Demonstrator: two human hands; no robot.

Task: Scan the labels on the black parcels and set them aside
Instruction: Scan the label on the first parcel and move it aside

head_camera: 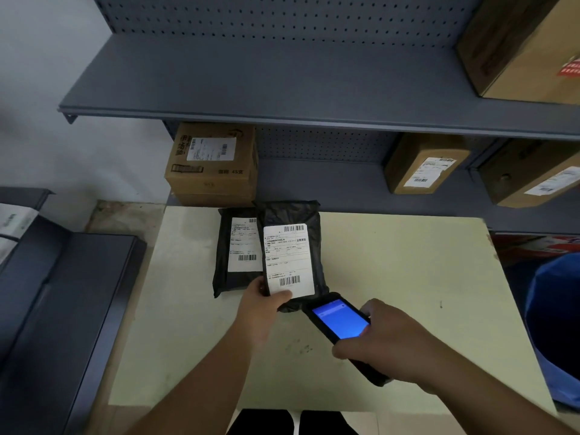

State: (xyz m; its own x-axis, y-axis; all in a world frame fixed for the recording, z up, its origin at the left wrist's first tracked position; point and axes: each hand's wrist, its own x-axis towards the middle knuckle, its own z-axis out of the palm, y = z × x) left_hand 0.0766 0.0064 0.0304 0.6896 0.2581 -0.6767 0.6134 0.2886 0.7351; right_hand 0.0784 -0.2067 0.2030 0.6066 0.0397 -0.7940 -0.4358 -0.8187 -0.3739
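Your left hand [262, 309] pinches the crinkled black plastic parcel [295, 243] near the table's [408, 277] far edge, overlapping another black parcel [233, 246]; your right hand [389, 346] wraps the slab-shaped handheld scanner [339, 321].

Hidden, cropped and unreadable parts

Left hand [262, 304] covering the near corner of the front black parcel [293, 215]; that parcel overlapping the right edge of the rear black parcel [227, 277]; right hand [389, 343] wrapped over the lower body of the scanner [340, 321]; label print [287, 257] too small to read; blue bin [557, 324] and upper cardboard box [530, 42] cut off at right edge
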